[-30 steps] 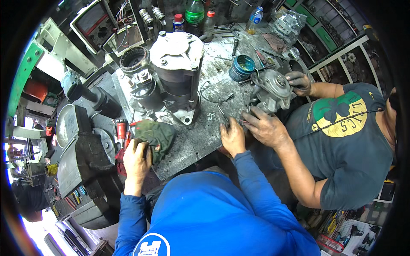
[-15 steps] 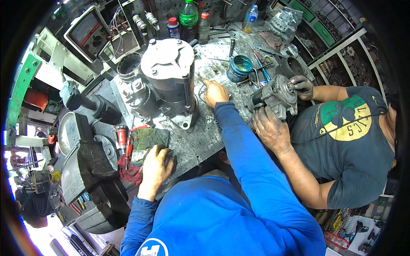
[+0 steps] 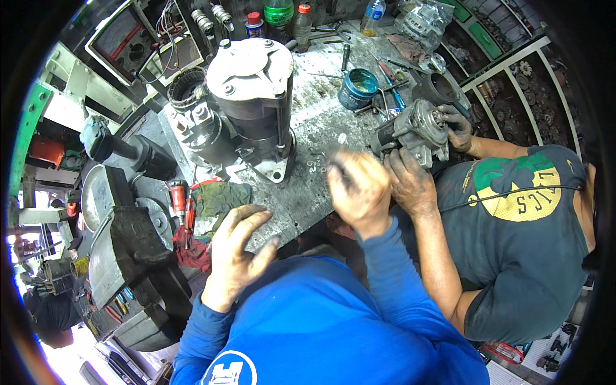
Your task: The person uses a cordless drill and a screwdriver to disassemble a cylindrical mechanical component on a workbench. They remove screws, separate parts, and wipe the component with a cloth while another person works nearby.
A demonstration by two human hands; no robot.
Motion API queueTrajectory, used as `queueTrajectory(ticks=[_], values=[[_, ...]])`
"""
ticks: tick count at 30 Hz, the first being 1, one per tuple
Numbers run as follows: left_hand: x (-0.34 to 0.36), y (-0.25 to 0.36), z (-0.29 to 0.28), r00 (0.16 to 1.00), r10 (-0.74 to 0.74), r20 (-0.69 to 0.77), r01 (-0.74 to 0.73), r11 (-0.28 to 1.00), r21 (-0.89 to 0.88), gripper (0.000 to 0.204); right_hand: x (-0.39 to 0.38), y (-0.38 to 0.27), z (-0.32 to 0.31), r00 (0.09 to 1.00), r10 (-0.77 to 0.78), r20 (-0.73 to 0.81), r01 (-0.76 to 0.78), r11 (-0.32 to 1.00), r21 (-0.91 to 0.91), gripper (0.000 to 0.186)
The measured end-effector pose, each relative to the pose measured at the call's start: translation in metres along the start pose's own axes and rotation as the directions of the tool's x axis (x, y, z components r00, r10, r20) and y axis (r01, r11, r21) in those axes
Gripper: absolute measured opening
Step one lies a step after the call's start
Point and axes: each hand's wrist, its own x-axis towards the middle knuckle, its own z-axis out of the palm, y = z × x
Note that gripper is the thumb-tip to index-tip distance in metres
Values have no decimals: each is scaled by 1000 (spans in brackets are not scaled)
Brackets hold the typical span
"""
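My left hand (image 3: pixel 239 256) is raised at the bench's front edge, fingers apart and holding nothing visible, beside a green cloth (image 3: pixel 221 200) and red rag (image 3: pixel 192 253). My right hand (image 3: pixel 360 189) is over the metal bench top (image 3: pixel 311 196), fingers curled around something small and dark, too blurred to make out. Behind it stands a large upright motor (image 3: pixel 250 106) with a pale top plate. To its right, a co-worker's hands (image 3: pixel 414 189) hold a smaller metal motor assembly (image 3: pixel 417 131). Red-handled screwdrivers (image 3: pixel 179 199) lie left of the green cloth.
A bench vise (image 3: pixel 119 269) stands at left. A blue tub (image 3: pixel 358 86), hand tools, bottles (image 3: pixel 372 16) and a bagged part (image 3: pixel 423 29) sit toward the back. A co-worker (image 3: pixel 513 250) leans in from the right, before shelves (image 3: pixel 526 90) of parts.
My right hand reached toward the wire at the bench's middle, then drew back toward me with fingers curled. My left hand left the green cloth and lifted, fingers spreading.
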Motion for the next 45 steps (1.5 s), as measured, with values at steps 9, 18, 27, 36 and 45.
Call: queueTrajectory(ticks=[9, 18, 27, 36, 45], values=[[5, -6, 21, 856, -425, 296, 457, 888, -46, 24, -56, -11, 28, 793, 165, 587, -493, 740, 458, 32], [-27, -24, -8, 828, -553, 90, 551, 833, 53, 31, -42, 126, 88, 856, 271, 440, -144, 943, -300, 19], [-49, -20, -23, 814, -576, -68, 578, 816, -1, 15, -50, 127, 75, 772, 584, 250, -618, 781, 86, 11], [-45, -34, -30, 831, -461, -312, 525, 836, 161, 13, -86, 112, 86, 851, 466, 241, -415, 879, -234, 26], [-36, -38, -37, 894, -196, -402, 317, 912, 261, 26, -77, 96, 87, 860, 430, 276, -360, 893, -271, 25]])
